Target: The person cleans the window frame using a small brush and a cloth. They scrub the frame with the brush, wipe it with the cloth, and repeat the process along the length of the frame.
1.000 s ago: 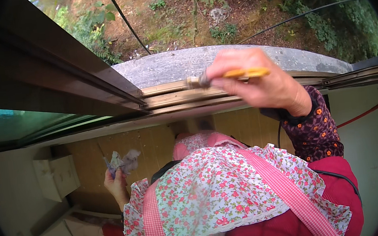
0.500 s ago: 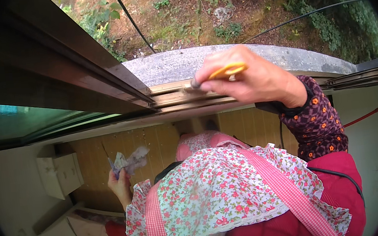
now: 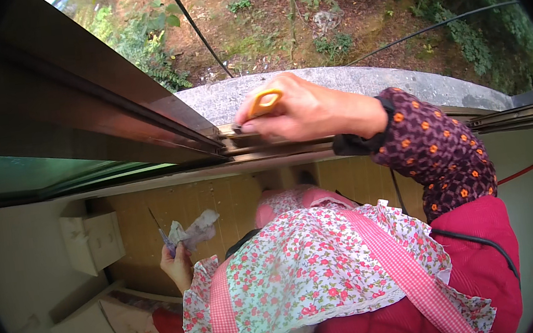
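Observation:
My right hand (image 3: 299,109) is closed round a yellow-handled brush (image 3: 266,102) over the sliding-window track (image 3: 248,149). The brush's working end is mostly hidden by my fingers and points down at the track, close to the dark window sash (image 3: 93,87). Low on the left, beside my apron, my left hand (image 3: 177,267) is closed on a thin-shafted tool, seemingly a screwdriver (image 3: 167,240) with a bluish-purple handle. A crumpled greyish-white rag or tissue (image 3: 200,229) is bunched in the same hand.
Outside the track runs a grey concrete ledge (image 3: 362,83), with a planted slope beyond. Below the window are a wooden floor (image 3: 230,197) and a small white cabinet (image 3: 94,242) at left. A black cable (image 3: 479,247) crosses my right side; a red hose (image 3: 526,168) hangs at right.
My right hand has moved left along the track with the brush, nearer the sash. My left hand still holds the tool and rag, shifted slightly right in view.

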Motion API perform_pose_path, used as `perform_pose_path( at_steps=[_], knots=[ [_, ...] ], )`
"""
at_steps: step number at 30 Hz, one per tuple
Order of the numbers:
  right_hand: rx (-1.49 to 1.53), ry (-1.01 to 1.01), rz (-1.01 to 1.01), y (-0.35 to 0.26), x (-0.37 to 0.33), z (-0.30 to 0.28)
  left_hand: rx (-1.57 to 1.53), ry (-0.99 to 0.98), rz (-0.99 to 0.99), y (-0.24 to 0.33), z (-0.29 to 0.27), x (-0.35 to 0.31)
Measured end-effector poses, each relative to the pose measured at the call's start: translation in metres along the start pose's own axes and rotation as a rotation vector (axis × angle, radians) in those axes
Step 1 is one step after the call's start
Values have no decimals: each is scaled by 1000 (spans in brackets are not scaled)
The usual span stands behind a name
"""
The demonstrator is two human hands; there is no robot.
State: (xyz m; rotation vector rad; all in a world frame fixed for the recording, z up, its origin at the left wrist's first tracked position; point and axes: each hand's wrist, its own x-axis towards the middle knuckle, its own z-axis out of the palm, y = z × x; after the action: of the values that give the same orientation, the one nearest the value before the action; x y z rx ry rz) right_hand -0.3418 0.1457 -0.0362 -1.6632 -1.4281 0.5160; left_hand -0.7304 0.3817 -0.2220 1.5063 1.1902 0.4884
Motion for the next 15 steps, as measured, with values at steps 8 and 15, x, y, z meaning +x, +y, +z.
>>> perform_pose_path(
  at_steps=[8,15],
  knots=[
    [-245,398,-192,12,18,-51,-96,60,-35,7,7,-13],
    [-513,149,11,50,33,-61,-93,36,-1,3,8,-16]
  ],
)
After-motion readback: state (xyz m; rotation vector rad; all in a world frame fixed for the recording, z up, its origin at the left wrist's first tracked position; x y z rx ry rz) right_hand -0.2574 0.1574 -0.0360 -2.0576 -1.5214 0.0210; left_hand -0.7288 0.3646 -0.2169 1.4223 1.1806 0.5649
